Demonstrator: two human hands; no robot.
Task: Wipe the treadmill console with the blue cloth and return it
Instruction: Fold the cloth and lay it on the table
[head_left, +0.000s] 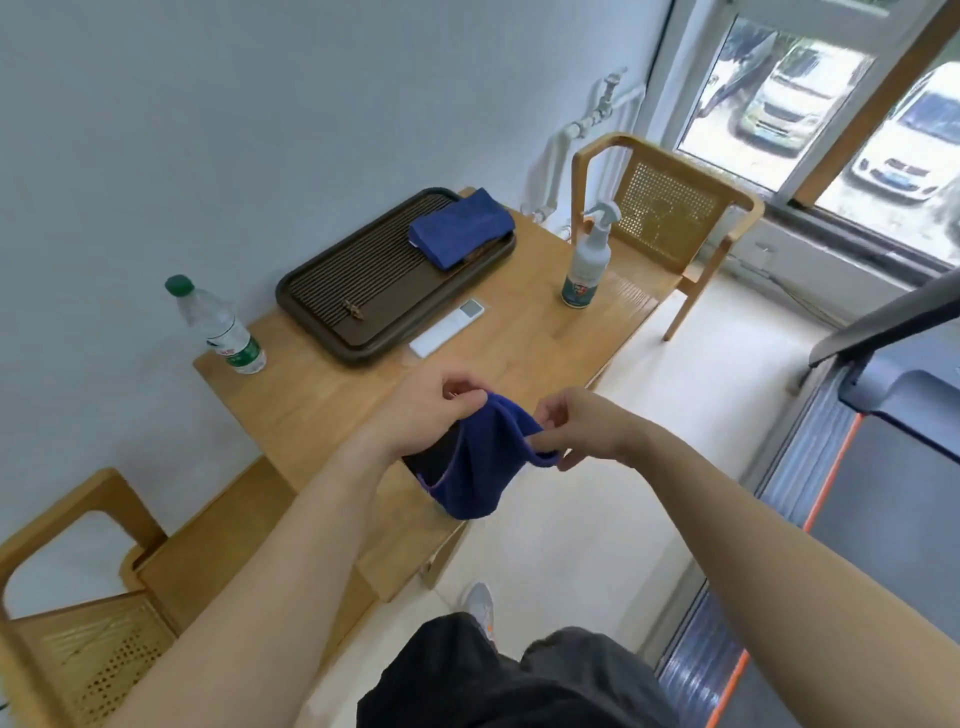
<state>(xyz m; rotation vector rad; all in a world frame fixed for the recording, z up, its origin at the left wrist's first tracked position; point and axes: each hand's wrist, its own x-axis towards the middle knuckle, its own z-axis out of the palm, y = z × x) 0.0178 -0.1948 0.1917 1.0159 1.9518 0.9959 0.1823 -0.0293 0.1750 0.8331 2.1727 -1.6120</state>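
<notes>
While we stand by the table (519, 332), L hand (415, 415) & R hand (582, 431) each pinch the blue cloth (478, 467), fingers closed on its top edge.

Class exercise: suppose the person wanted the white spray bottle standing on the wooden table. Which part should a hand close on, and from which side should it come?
Probably the narrow neck just below the trigger head of the spray bottle. It stands upright near the table's right edge with open tabletop around it, so a hand could come level from the near side. Both hands are busy: the left hand and right hand pinch the blue cloth.
</notes>
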